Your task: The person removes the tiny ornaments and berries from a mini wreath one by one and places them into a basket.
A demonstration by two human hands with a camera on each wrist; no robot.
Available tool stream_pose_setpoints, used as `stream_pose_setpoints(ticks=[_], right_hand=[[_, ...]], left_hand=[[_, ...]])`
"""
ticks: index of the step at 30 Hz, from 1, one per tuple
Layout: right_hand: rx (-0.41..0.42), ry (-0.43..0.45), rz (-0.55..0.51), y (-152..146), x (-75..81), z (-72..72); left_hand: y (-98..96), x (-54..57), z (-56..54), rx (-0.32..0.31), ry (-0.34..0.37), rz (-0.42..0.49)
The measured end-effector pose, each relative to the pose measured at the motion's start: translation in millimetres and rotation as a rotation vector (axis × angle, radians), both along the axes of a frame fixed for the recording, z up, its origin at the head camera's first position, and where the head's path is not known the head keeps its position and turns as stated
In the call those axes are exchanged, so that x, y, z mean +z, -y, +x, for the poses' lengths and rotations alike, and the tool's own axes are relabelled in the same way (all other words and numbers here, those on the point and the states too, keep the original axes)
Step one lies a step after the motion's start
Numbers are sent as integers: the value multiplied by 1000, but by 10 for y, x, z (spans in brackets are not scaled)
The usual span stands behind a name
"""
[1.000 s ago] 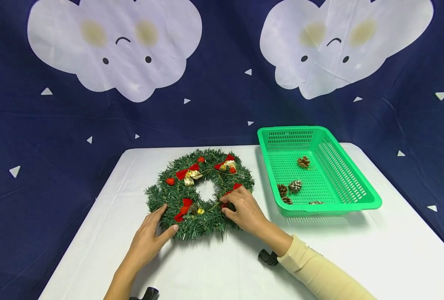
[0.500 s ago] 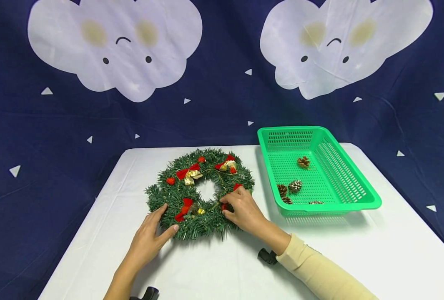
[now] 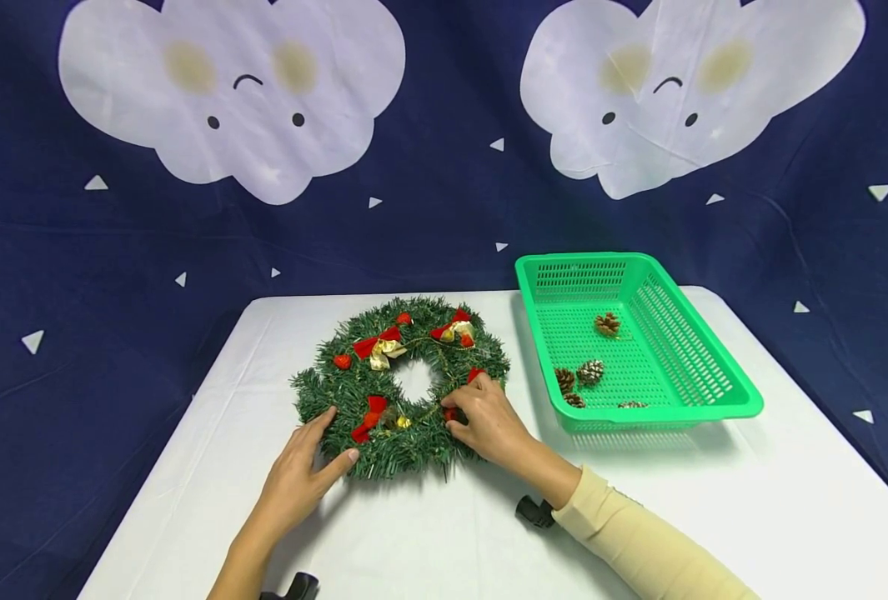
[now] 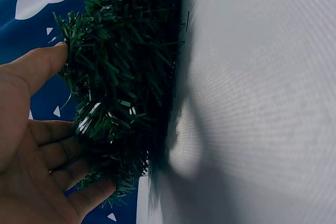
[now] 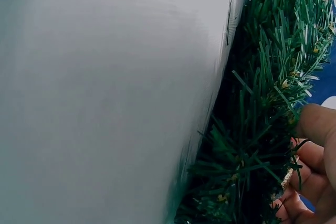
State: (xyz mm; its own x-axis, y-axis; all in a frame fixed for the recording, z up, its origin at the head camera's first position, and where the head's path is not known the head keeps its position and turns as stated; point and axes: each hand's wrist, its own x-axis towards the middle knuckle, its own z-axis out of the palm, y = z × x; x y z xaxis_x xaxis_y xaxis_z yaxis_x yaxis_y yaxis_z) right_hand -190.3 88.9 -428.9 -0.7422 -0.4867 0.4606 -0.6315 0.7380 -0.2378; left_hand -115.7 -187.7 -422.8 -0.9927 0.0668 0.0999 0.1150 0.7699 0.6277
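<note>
A green tinsel wreath (image 3: 413,454) lies flat on the white table, trimmed with red bows, gold ribbons and small red ornaments. At its lower left edge rests my left hand (image 3: 298,475), thumb and fingers spread; in the left wrist view the fingers (image 4: 65,156) touch the tinsel, loosely extended. My right hand (image 3: 492,425) is over the wreath's right side, its fingers curled and pinching at a red bow (image 3: 476,374) there. The hand covers most of that bow. In the right wrist view, thumb and fingers close in on the tinsel, with a bit of gold showing between them.
To the right of the wreath stands a green plastic basket (image 3: 714,412) holding several pine cones, one frosted pine cone (image 3: 589,372) among them. A dark blue cloth with clouds hangs behind the white table (image 3: 383,550).
Almost nothing differs. My right hand stays at the same bow with only a tiny shift of the fingers, and the left hand holds its place on the wreath.
</note>
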Motion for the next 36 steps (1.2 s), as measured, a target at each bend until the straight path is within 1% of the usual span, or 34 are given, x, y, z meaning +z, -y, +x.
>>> stream_pose_setpoints(ticks=[7, 12, 16, 19, 23, 26, 29, 33, 36], right_hand=[[-25, 86, -35, 8, 26, 0], [-35, 158, -105, 13, 70, 14], [-30, 188, -141, 13, 96, 21], [-28, 164, -103, 16, 87, 14], [3, 56, -19, 20, 44, -5], [18, -5, 8, 21, 14, -9], [16, -9, 20, 27, -5, 2], [9, 19, 35, 37, -16, 11], [2, 36, 24, 38, -14, 12]], left_hand=[[-4, 6, -9, -1, 2, -6], [-9, 5, -13, 0, 9, -7], [-9, 1, -13, -1, 7, -7], [-8, -2, -13, -1, 6, -9], [-8, 0, -16, 0, 8, -7], [-9, 7, -17, 0, 14, -4], [-12, 10, -15, 0, 18, -7], [-15, 8, -11, -1, 10, -12], [-17, 2, -7, -1, 4, -14]])
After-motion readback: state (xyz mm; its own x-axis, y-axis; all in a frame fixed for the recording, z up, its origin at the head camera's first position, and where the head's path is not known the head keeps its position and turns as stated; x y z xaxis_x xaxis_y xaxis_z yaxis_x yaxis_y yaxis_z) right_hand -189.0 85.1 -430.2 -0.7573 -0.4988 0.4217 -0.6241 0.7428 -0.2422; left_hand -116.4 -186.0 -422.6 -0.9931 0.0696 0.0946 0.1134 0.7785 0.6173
